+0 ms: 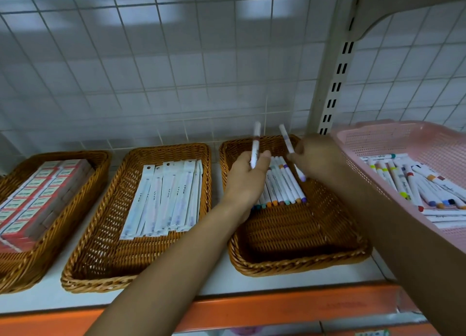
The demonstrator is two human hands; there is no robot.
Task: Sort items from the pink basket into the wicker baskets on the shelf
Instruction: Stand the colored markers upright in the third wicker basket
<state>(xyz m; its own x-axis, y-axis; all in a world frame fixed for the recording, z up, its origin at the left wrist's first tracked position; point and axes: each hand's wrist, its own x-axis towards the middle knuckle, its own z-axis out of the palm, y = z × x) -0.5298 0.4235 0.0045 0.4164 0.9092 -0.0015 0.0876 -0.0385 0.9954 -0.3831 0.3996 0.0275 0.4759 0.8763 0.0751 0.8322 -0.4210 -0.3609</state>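
both hands are over the right wicker basket (327, 257) on the shelf (222, 282). the left hand (248, 176) has its grip curled round a white marker (256, 143), which stands nearly upright above the basket's far end. the right hand (319, 157) has its grip pinching a second marker (287, 140), which is tilted with its purple tip pointing down at the row of markers (285, 184) lying side by side in the basket's far half. just to the right, the pink basket (403, 138) holds a loose heap of pens (413, 184). the middle wicker basket (100, 260) carries long white packets (164, 197), and the left wicker basket (30, 267) holds red-and-white boxes (32, 197).
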